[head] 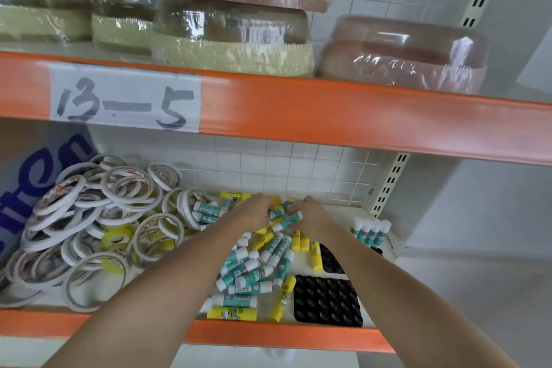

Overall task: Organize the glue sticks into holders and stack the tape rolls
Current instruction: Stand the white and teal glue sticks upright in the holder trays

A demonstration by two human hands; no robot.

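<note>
Teal-and-white and yellow glue sticks (251,272) lie loose in a heap on the middle of the shelf. My left hand (258,206) and my right hand (312,212) reach side by side into the back of the heap, fingers curled around teal glue sticks (291,218). A black dimpled holder (327,299) lies flat at the front right, with a second black holder (331,258) behind it, partly hidden by my right forearm. Several glue sticks (370,231) stand upright at the far right. White tape rolls (89,218) with a few yellow rolls (116,238) are piled loosely on the left.
An orange upper shelf beam (328,110) with a paper label "13-5" hangs low over the work area, with wrapped bundles (233,42) on top of it. A box with blue lettering (18,188) stands at the left. The orange front edge (268,334) borders the shelf.
</note>
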